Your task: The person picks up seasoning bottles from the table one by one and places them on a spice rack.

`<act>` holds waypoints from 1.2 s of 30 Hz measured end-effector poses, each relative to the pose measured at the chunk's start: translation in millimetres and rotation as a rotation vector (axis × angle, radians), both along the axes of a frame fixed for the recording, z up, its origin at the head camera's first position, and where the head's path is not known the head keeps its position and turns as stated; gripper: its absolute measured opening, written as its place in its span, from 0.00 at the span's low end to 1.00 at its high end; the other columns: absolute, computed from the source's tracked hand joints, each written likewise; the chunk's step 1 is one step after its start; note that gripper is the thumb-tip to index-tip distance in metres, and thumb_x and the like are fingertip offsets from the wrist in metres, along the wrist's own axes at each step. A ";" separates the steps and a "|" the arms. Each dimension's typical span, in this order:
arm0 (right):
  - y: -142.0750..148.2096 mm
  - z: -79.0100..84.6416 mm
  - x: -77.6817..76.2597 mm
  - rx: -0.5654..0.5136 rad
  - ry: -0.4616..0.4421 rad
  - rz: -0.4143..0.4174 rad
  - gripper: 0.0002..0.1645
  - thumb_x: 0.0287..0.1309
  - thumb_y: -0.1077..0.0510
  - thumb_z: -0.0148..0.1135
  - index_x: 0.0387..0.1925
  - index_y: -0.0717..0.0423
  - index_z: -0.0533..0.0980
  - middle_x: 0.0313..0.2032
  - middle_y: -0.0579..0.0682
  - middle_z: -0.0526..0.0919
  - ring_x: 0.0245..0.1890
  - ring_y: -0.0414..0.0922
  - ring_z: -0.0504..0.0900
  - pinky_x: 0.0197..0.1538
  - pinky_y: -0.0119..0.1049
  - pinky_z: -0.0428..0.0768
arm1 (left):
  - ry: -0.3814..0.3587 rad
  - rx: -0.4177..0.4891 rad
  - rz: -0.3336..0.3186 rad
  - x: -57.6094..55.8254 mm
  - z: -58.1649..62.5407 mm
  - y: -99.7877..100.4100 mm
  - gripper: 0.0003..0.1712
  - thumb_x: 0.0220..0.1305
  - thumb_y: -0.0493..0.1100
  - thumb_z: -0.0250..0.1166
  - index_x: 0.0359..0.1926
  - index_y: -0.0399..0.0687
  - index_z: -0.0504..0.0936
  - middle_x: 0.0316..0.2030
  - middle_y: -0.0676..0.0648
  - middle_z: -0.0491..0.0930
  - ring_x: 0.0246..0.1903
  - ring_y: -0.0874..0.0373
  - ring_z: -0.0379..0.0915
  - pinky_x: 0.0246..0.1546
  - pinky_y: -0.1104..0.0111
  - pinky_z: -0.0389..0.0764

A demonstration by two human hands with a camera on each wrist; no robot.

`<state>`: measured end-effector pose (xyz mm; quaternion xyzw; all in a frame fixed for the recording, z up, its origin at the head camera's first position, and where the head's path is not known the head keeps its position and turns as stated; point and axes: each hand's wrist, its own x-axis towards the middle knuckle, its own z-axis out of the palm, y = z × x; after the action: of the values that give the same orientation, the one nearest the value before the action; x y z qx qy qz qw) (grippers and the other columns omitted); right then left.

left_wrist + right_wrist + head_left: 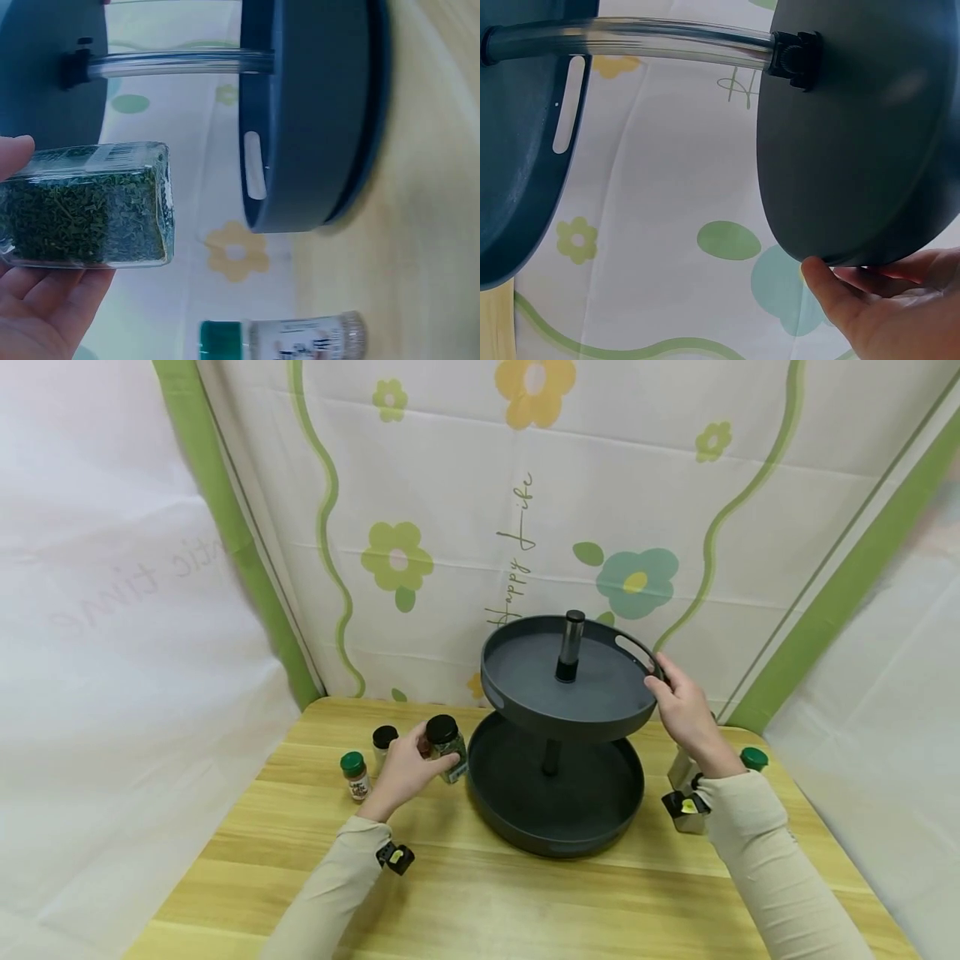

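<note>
In the head view, my left hand holds a glass spice jar with a black lid, raised above the table beside a dark two-tier turntable organizer. Dried green herbs fill the jar in the left wrist view, thumb on one side and fingers on the other. My right hand grips the rim of the upper tray near its handle slot. From below, the right wrist view has the fingers at that tray's edge. The lower tray holds nothing visible.
Left of the organizer stand a green-lidded seasoning jar and a black-lidded jar. Another green lid and a container are partly hidden behind my right arm. A flowered curtain hangs behind the wooden table.
</note>
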<state>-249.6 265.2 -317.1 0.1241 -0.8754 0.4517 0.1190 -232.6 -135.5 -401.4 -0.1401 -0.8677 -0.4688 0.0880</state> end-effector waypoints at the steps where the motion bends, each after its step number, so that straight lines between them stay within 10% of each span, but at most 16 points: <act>1: 0.0 0.0 -0.2 0.003 -0.001 0.001 0.35 0.74 0.49 0.36 0.74 0.57 0.42 0.68 0.69 0.53 0.69 0.62 0.49 0.64 0.60 0.53 | 0.008 -0.001 -0.008 -0.7 3.0 -0.1 0.21 0.54 0.51 0.71 0.46 0.47 0.76 0.23 0.50 0.71 0.23 0.56 0.63 0.25 0.66 0.65; 15: 0.2 3.4 0.7 0.030 -0.003 -0.004 0.36 0.73 0.48 0.37 0.74 0.58 0.42 0.68 0.68 0.53 0.68 0.62 0.50 0.64 0.61 0.54 | 0.000 0.047 -0.043 -3.1 54.6 0.9 0.37 0.54 0.55 0.71 0.61 0.45 0.70 0.40 0.48 0.80 0.44 0.53 0.75 0.46 0.56 0.77; 36: 0.8 2.1 2.3 0.041 -0.012 -0.017 0.36 0.73 0.47 0.36 0.74 0.57 0.42 0.69 0.68 0.53 0.68 0.63 0.50 0.64 0.61 0.54 | 0.157 0.136 -0.124 -2.4 122.0 14.7 0.28 0.57 0.44 0.69 0.59 0.44 0.74 0.40 0.43 0.81 0.38 0.54 0.75 0.45 0.60 0.77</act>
<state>-247.3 266.0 -314.9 0.1160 -0.8864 0.4332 0.1148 -235.0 -120.8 -279.4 -0.2233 -0.8140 -0.5188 0.1358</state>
